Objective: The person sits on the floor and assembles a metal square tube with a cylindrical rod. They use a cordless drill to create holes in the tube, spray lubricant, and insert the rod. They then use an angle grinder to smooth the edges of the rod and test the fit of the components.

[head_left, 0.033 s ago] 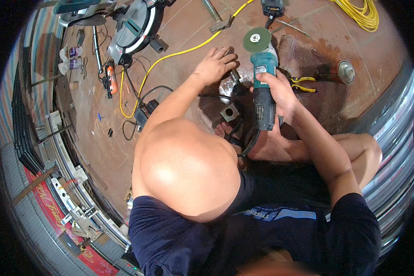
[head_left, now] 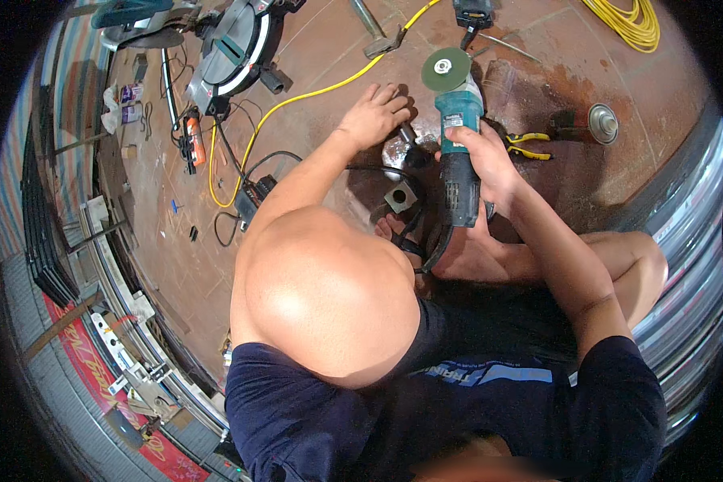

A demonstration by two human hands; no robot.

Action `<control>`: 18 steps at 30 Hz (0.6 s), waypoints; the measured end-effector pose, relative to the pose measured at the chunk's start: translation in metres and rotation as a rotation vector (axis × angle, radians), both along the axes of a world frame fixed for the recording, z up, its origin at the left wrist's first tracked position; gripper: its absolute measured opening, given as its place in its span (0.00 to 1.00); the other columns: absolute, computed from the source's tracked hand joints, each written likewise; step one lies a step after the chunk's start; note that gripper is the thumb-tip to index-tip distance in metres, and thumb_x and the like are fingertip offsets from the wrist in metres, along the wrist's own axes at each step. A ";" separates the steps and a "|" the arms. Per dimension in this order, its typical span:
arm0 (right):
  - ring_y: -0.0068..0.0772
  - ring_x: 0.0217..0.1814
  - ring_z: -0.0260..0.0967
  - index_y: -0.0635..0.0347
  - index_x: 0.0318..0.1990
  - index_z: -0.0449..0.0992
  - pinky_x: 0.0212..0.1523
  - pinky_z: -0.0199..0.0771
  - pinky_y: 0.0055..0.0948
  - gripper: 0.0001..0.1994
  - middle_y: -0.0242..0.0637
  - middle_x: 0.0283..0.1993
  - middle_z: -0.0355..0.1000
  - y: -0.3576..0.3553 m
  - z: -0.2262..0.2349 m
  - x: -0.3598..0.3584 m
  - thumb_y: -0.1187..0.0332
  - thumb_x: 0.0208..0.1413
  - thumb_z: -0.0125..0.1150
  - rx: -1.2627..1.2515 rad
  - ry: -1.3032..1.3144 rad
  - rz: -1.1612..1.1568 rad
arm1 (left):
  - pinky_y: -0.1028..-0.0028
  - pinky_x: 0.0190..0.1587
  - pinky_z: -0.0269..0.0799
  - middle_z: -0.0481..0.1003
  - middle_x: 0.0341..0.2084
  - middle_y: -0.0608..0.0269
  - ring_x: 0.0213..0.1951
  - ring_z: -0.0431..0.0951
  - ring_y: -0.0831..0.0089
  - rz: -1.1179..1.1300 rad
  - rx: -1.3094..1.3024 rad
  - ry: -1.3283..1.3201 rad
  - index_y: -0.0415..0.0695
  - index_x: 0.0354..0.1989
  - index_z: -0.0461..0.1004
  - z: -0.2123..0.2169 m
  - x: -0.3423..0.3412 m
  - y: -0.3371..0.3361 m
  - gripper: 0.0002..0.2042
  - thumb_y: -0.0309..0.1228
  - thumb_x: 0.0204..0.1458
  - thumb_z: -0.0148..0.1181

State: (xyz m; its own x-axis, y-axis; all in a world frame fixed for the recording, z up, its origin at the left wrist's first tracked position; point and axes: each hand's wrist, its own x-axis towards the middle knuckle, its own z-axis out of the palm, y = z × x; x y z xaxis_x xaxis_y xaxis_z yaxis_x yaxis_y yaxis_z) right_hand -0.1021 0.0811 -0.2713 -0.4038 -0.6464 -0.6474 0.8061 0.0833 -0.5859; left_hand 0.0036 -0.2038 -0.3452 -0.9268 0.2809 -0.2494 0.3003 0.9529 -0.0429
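Observation:
My right hand [head_left: 486, 157] is wrapped round the body of a teal and black angle grinder [head_left: 460, 120], its thumb across the top. The grinder's green disc [head_left: 446, 69] points away from me and looks clear of other things. Left of it, my left hand [head_left: 373, 116] has its fingers bent over one end of a dark metal rod-like piece [head_left: 410, 143], low at the floor. The fingers hide part of that piece. A square metal block with a round hole [head_left: 400, 197] lies nearer me, beside my bare foot [head_left: 392, 228].
Yellow-handled pliers [head_left: 528, 146] and a spray can [head_left: 602, 124] lie to the right. A hammer [head_left: 376, 38], a yellow cable [head_left: 297, 95] and a mitre saw [head_left: 237, 52] are farther off. Shiny wrapped lengths [head_left: 691, 273] line the right side. The grinder's black cord [head_left: 439, 251] runs near my foot.

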 end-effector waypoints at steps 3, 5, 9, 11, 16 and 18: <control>0.34 0.37 0.82 0.61 0.56 0.75 0.39 0.84 0.37 0.17 0.39 0.42 0.81 -0.003 -0.008 0.000 0.64 0.64 0.70 -0.016 0.006 -0.020 | 0.44 0.77 0.61 0.80 0.63 0.64 0.75 0.70 0.55 0.001 -0.056 -0.046 0.53 0.65 0.79 -0.008 0.005 -0.004 0.19 0.35 0.66 0.58; 0.34 0.36 0.82 0.61 0.56 0.75 0.38 0.84 0.37 0.18 0.40 0.40 0.81 -0.006 -0.014 -0.003 0.64 0.64 0.71 -0.030 0.022 -0.024 | 0.45 0.76 0.63 0.81 0.60 0.60 0.71 0.74 0.52 0.059 -0.022 -0.058 0.50 0.63 0.79 -0.006 0.013 -0.009 0.19 0.37 0.65 0.61; 0.34 0.36 0.82 0.62 0.58 0.72 0.37 0.85 0.36 0.20 0.41 0.42 0.80 -0.006 -0.020 -0.001 0.64 0.64 0.71 -0.040 0.025 0.015 | 0.49 0.65 0.74 0.84 0.53 0.44 0.59 0.83 0.44 0.585 0.307 -0.054 0.43 0.60 0.79 0.011 0.047 -0.007 0.22 0.39 0.60 0.71; 0.34 0.36 0.83 0.63 0.58 0.72 0.37 0.84 0.35 0.21 0.41 0.42 0.80 -0.005 -0.020 0.002 0.64 0.64 0.72 -0.040 0.048 0.025 | 0.49 0.58 0.78 0.85 0.48 0.42 0.53 0.85 0.42 0.845 0.388 -0.021 0.40 0.57 0.80 0.022 0.065 0.004 0.20 0.37 0.61 0.71; 0.34 0.37 0.83 0.63 0.59 0.73 0.38 0.84 0.35 0.21 0.40 0.43 0.80 -0.005 -0.024 0.010 0.64 0.64 0.71 -0.034 0.085 0.043 | 0.58 0.44 0.80 0.85 0.35 0.49 0.37 0.86 0.55 1.208 0.667 0.302 0.37 0.53 0.82 0.059 0.094 0.040 0.17 0.37 0.64 0.73; 0.33 0.38 0.83 0.63 0.60 0.74 0.38 0.84 0.34 0.21 0.41 0.44 0.80 -0.006 -0.024 0.017 0.64 0.64 0.71 -0.052 0.061 0.060 | 0.63 0.42 0.77 0.82 0.32 0.55 0.35 0.81 0.65 1.231 0.704 0.362 0.38 0.53 0.81 0.074 0.098 0.053 0.16 0.37 0.66 0.73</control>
State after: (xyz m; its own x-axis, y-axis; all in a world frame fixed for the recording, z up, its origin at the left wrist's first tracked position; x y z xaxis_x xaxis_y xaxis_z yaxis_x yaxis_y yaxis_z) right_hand -0.0854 0.0753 -0.2956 -0.4010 -0.7028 -0.5875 0.7635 0.0979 -0.6383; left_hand 0.1018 -0.1511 -0.2711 -0.6470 -0.7553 -0.1041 -0.6275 0.4499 0.6355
